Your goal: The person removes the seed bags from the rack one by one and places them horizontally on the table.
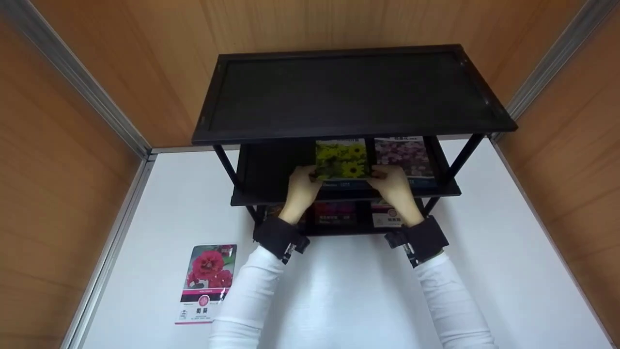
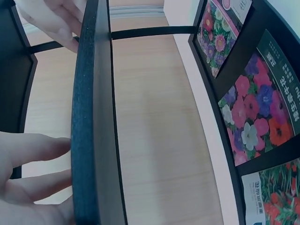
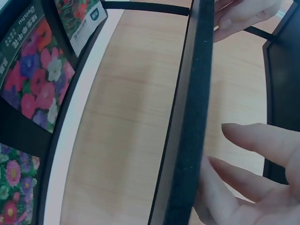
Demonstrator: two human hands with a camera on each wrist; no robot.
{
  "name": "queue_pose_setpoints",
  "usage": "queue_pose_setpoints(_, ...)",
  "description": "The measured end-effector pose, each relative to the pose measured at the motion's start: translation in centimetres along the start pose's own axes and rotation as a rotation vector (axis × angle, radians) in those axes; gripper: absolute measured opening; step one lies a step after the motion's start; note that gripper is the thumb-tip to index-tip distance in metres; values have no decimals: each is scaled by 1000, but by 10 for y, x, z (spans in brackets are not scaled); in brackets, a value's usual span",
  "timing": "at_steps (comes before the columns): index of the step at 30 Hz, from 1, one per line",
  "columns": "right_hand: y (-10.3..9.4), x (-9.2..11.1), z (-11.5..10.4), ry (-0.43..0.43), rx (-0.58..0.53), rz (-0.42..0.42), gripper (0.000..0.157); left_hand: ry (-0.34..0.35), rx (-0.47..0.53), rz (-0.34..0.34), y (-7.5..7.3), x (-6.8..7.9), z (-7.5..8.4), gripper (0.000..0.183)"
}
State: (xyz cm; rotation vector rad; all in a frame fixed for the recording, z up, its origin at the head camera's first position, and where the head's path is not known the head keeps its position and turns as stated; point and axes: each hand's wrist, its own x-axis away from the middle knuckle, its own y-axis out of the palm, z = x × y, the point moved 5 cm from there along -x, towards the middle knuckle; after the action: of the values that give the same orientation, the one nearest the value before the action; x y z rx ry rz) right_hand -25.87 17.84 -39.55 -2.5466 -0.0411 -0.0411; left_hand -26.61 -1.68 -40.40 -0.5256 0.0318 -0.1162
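On the middle shelf (image 1: 276,169) of a black rack lies a seed packet with yellow flowers (image 1: 341,157). At its lower left corner is my left hand (image 1: 301,188), its fingertips at the packet's edge. My right hand (image 1: 395,186) is at the lower right corner in the same way. Both wrist views show the fingers fairly straight and spread, partly behind the shelf's front lip (image 2: 86,122), which hides the packet there. Right of it lies a packet with pink-purple flowers (image 1: 404,157).
Several flower packets lie on the bottom shelf, among them one with mixed red and purple blooms (image 2: 260,105). A packet with red flowers (image 1: 208,274) lies on the white table (image 1: 160,213), left of my forearm. The rack's top shelf (image 1: 353,92) overhangs the hands.
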Motion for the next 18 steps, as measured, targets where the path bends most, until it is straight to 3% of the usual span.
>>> queue_pose_setpoints(8, 2, -6, 2, -60, 39, 58, 38, 9, -4, 20, 3, -3, -1, 42)
queue_pose_setpoints(18, 5, -8, 11, 83, -185, 19, 41, -34, 91, 7, 3, -3, -4, 42)
